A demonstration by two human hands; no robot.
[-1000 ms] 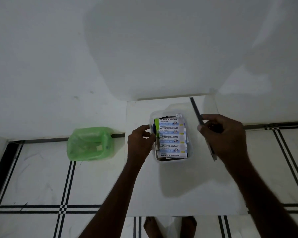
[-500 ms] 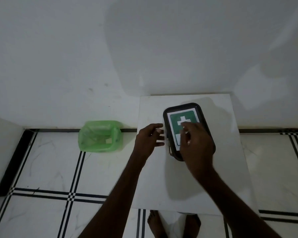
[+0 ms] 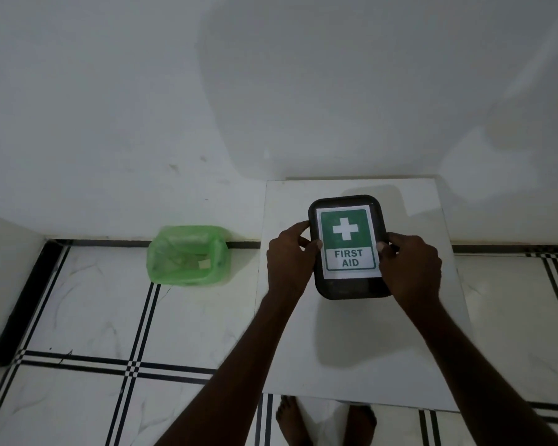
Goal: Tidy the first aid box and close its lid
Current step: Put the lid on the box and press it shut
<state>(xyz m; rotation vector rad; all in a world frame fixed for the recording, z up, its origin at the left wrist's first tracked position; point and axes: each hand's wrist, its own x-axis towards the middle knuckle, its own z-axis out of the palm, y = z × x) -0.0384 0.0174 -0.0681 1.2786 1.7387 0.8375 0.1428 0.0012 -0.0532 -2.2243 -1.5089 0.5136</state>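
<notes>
The first aid box point(image 3: 348, 289) sits on a white table point(image 3: 351, 349), covered by its black lid with a green and white "FIRST AID" label point(image 3: 348, 243). The contents are hidden under the lid. My left hand point(image 3: 290, 265) grips the lid's left edge, thumb on top. My right hand point(image 3: 411, 268) grips the right edge, thumb pressing the label's side.
A small bin lined with a green plastic bag point(image 3: 187, 255) stands on the tiled floor left of the table, against the white wall point(image 3: 271, 91). My bare feet point(image 3: 326, 423) show below the table's near edge.
The box was open with bandage packets showing and my right hand held the lid upright. The lid now lies flat on the box, and both hands hold its sides.
</notes>
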